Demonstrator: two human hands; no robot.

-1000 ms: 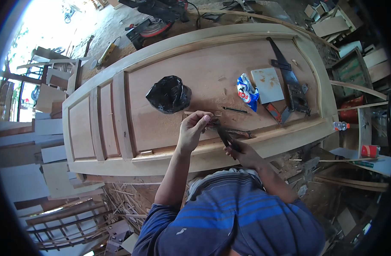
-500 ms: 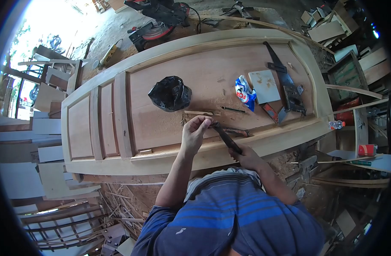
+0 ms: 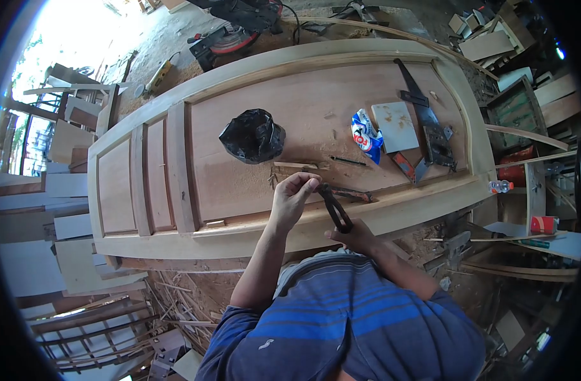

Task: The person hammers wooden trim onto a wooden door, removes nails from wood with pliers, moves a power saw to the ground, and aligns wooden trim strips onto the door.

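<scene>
Door (image 3: 430,204), near long edge: pincers (image 3: 329,198) sat above | right hand (image 3: 359,237) held handle ends, long axis slanting toward left hand (image 3: 293,198); head just beside its fingertips | left pinched narrow, contents unclear.

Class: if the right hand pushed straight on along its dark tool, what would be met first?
Probably the left hand, whose fingertips lie close to the dark tool's far end; depth is unclear, so it might pass beneath.
</scene>
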